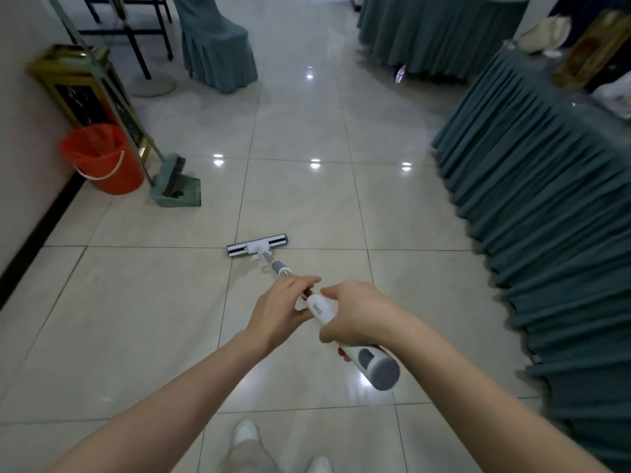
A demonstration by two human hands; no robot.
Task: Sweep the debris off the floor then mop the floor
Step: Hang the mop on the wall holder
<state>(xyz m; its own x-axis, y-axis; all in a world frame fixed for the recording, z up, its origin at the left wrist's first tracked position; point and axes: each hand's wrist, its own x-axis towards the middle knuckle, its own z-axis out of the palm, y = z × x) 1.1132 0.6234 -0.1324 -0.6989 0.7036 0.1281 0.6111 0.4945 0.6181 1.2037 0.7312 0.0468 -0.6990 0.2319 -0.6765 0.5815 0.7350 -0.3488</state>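
A white flat mop with a grey-capped handle (370, 361) reaches down to its flat head (257, 246), which lies on the glossy tiled floor (136, 319) ahead of me. My right hand (355, 310) grips the thick white upper handle. My left hand (281, 308) holds the pole just below it, fingers wrapped around. A green broom and dustpan (177, 186) stand together at the left, leaning by the wall. I see no debris on the tiles.
An orange bucket (102, 158) sits by the left wall beside a gold-framed bin (85, 93). Teal skirted tables (532, 186) line the right side and back. A covered chair (215, 46) stands far ahead. My white shoes (244, 435) show at the bottom.
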